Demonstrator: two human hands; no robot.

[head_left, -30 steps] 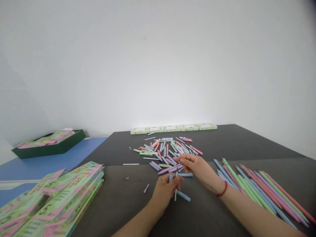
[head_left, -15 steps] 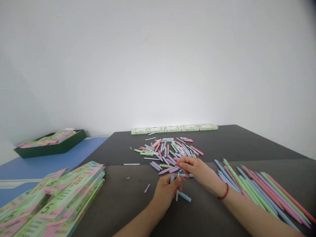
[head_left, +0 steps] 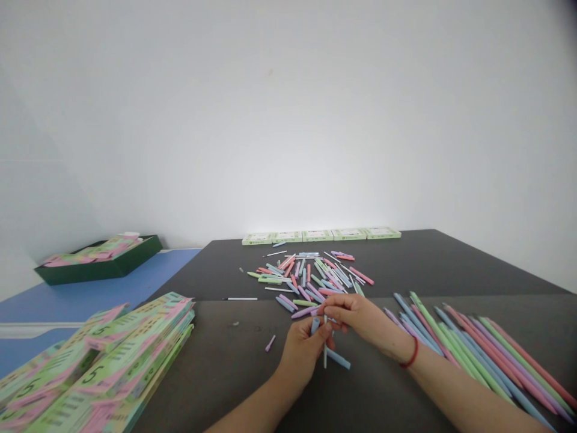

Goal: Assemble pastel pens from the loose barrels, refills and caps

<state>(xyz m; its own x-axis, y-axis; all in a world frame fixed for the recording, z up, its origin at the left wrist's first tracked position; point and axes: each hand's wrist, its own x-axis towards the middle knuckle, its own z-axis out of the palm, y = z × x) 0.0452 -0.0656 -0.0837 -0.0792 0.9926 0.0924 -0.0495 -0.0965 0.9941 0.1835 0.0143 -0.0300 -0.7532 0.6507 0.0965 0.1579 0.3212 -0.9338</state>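
Observation:
My left hand (head_left: 301,350) is closed, with a light blue pen barrel (head_left: 315,325) poking up between thumb and fingers. A light blue tube (head_left: 339,359) shows below those fingers; I cannot tell if it is the same piece. Upright by my left thumb stands a thin white pen refill (head_left: 325,355). The fingertips of my right hand (head_left: 354,314) pinch together at its upper end, and they partly hide it. Just beyond both hands lies a loose pile of pastel pen parts and white refills (head_left: 303,276).
Finished-looking pastel pens (head_left: 478,349) lie in a row at right. Printed packs (head_left: 117,361) are stacked at left, near a small purple piece (head_left: 270,343). Flat green boxes (head_left: 318,236) line the back edge. A dark green tray (head_left: 99,264) sits on the blue surface.
My right hand has lowered slightly towards my left hand, its fingers still at the refill's top. The whole view has shifted a little; the other things have stayed put.

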